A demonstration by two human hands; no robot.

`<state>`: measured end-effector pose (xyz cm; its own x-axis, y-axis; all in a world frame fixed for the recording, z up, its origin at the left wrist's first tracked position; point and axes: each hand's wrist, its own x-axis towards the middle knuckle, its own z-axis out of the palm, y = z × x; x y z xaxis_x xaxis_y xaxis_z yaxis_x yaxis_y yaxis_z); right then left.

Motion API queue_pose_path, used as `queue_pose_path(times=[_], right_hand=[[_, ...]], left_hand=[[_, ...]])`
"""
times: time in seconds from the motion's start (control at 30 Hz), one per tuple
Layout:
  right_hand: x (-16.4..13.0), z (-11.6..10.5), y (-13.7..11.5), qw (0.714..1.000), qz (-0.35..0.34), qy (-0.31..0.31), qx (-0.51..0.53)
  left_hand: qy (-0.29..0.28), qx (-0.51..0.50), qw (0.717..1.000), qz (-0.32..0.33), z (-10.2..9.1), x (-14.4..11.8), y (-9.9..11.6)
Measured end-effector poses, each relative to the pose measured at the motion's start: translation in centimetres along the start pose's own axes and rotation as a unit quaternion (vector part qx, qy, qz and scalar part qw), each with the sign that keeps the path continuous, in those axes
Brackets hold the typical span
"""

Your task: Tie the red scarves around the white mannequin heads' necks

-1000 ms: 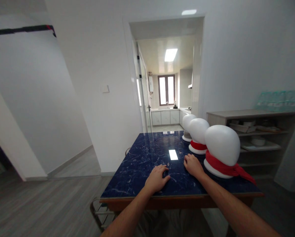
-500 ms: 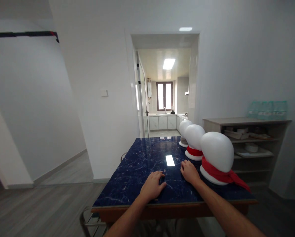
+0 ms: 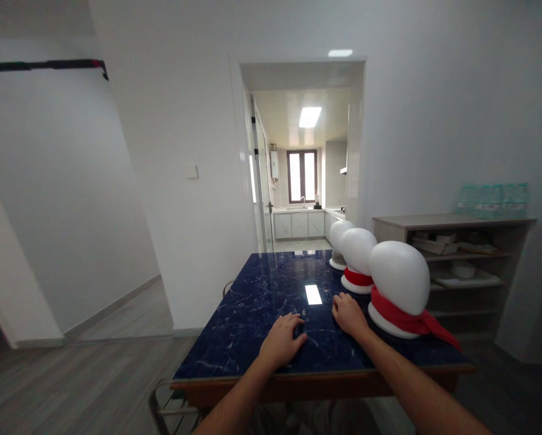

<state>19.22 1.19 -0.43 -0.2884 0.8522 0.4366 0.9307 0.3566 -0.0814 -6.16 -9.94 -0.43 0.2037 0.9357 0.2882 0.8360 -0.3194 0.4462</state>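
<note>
Idle step: left hand and right hand flat on table, fingers loosely spread, holding nothing. Next: reach right to near scarfed head form.

Worktop: no writing or label shows.
White heads: blank, no marks.
Red scarves: plain, no print.
Shelf packs: too blurred to read.

A blue marble table carries three white mannequin heads.
</note>
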Motion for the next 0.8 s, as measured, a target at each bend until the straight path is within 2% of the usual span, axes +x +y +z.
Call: queue_pose_path(times=[0.53,0.8], right_hand=[[0.09,0.71,0.36,1.000,-0.007,0.016,0.005],[0.05,0.75,0.32,1.000,-0.007,0.015,0.007]], left_hand=[[0.012,-0.005,1.000,-0.002,0.24,0.01,-0.19],[-0.003,0.000,1.000,-0.008,-0.24,-0.10,0.20]])
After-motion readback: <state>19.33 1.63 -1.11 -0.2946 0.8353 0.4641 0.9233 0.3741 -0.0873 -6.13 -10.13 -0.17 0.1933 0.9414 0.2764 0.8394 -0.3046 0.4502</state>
